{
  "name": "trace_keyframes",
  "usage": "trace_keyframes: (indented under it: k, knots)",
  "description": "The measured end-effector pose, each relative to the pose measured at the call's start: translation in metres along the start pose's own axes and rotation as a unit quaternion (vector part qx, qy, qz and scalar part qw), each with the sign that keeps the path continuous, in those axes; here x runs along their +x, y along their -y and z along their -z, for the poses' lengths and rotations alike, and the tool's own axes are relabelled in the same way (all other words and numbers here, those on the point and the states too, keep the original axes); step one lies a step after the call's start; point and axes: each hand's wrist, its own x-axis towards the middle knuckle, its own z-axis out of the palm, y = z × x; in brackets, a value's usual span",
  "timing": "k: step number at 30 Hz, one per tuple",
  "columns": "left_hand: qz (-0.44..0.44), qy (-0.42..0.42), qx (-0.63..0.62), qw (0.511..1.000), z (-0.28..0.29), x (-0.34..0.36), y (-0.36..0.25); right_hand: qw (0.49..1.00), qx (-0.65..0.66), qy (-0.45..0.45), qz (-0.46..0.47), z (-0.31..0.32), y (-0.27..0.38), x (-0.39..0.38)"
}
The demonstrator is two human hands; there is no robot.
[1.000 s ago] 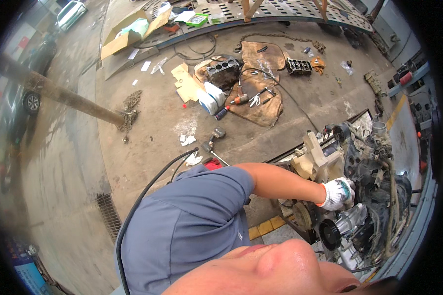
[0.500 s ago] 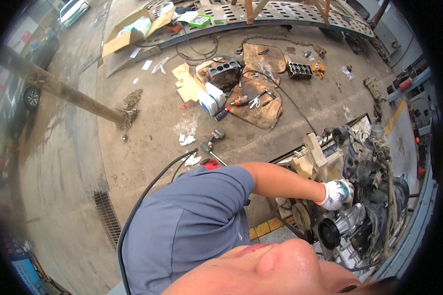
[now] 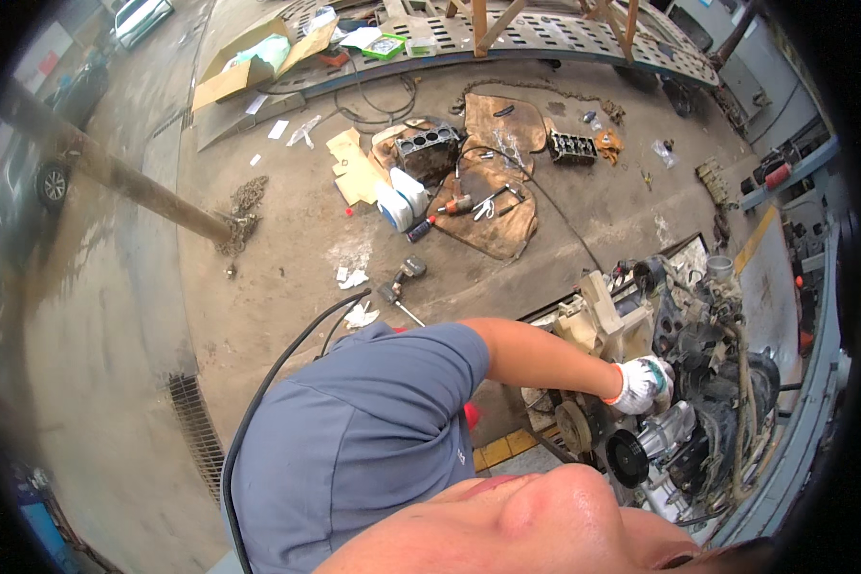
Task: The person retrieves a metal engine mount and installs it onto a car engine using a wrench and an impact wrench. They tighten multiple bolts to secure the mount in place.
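Observation:
My left hand (image 3: 643, 384), in a white knit glove with green on it, reaches from the left over an engine assembly (image 3: 703, 349). Its fingers look curled in among the engine parts, and whatever they grip is hidden. Just below the hand sit a silver metal housing (image 3: 670, 429) and a ribbed black pulley (image 3: 628, 458). A beige block-like part (image 3: 603, 308) stands above my forearm, and a second, tan-brown pulley (image 3: 573, 426) shows below it. My right hand is out of sight.
A cordless power tool (image 3: 404, 277) lies on the floor beside a black hose (image 3: 292, 349). Farther off are an engine block (image 3: 429, 148), a cylinder head (image 3: 572, 147), tools on stained cardboard (image 3: 502, 215) and a slanting post (image 3: 143, 187). A blue-grey beam (image 3: 818, 383) runs along the right.
The whole view has shifted slightly left. My left hand remains among the same engine parts, its wrist and fingers turned a little.

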Motion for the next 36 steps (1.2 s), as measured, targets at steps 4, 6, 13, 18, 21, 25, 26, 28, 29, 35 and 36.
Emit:
trace_keyframes:
  k: [4,6,13,18,21,25,26,28,29,35,36]
  knots:
    - [-0.002,-0.011,0.000,1.000,0.007,-0.008,-0.008,1.000,0.011,0.014,-0.011,-0.004,0.008,-0.006]
    - [0.007,0.002,-0.014,1.000,0.017,-0.011,-0.013,0.999,0.020,0.019,-0.028,-0.001,0.012,-0.010]
    - [-0.153,-0.049,-0.057,0.985,0.128,-0.075,-0.078,0.983,0.110,0.047,-0.143,0.007,0.052,-0.051]
    - [-0.182,0.007,-0.076,0.980,0.146,-0.131,-0.104,0.917,0.294,0.176,-0.203,-0.060,0.085,-0.059]
    - [-0.065,0.063,-0.067,0.994,0.142,-0.149,-0.100,0.937,-0.162,0.115,0.286,-0.116,0.129,-0.052]
    - [-0.064,0.067,0.025,0.995,0.141,-0.148,-0.089,0.983,0.046,0.177,-0.019,-0.144,0.151,-0.046]
    - [-0.064,0.082,0.038,0.994,0.136,-0.149,-0.083,0.974,0.079,0.197,-0.080,-0.147,0.152,-0.044]
    - [-0.066,0.104,0.070,0.990,0.130,-0.145,-0.078,0.952,0.184,0.180,-0.166,-0.150,0.157,-0.039]
    - [-0.073,0.109,0.056,0.990,0.128,-0.146,-0.078,0.937,0.255,0.141,-0.194,-0.153,0.165,-0.037]
    - [-0.113,0.097,0.047,0.988,0.108,-0.138,-0.089,0.823,0.474,0.065,-0.307,-0.142,0.179,-0.026]
    - [-0.111,0.106,0.045,0.987,0.104,-0.135,-0.090,0.801,0.496,0.053,-0.331,-0.140,0.175,-0.024]
